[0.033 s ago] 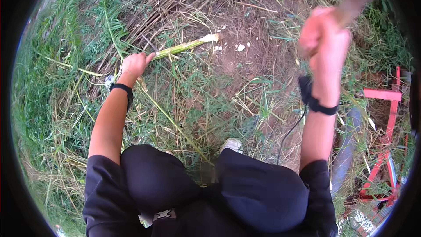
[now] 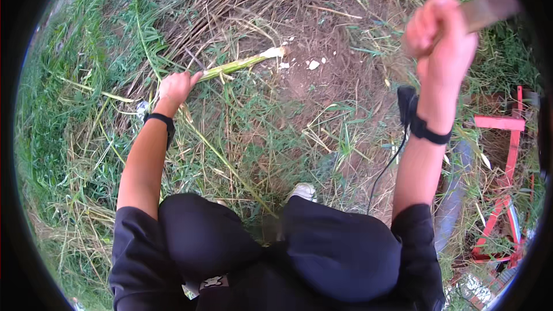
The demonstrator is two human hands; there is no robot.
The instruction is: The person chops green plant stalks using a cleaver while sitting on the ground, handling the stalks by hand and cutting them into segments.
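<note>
Biggest 1st: grassy ground [image 2: 311, 89] across most of the pic, w/ red metal bars [image 2: 512, 155] at lower right. Green stalk [image 2: 239, 64] is upper left of ctr, pale end pointing right. My R hand [image 2: 440, 31], upper right, is clenched round a wide-bladed tool [image 2: 500, 1], bit blurry & partly out of pic. L hand [image 2: 175, 88] grips the stalk's left part. Smallest: white chips [image 2: 313, 65] by the pale end. Imo: L hand well back from that end, stalk steady, R grip firm.
</note>
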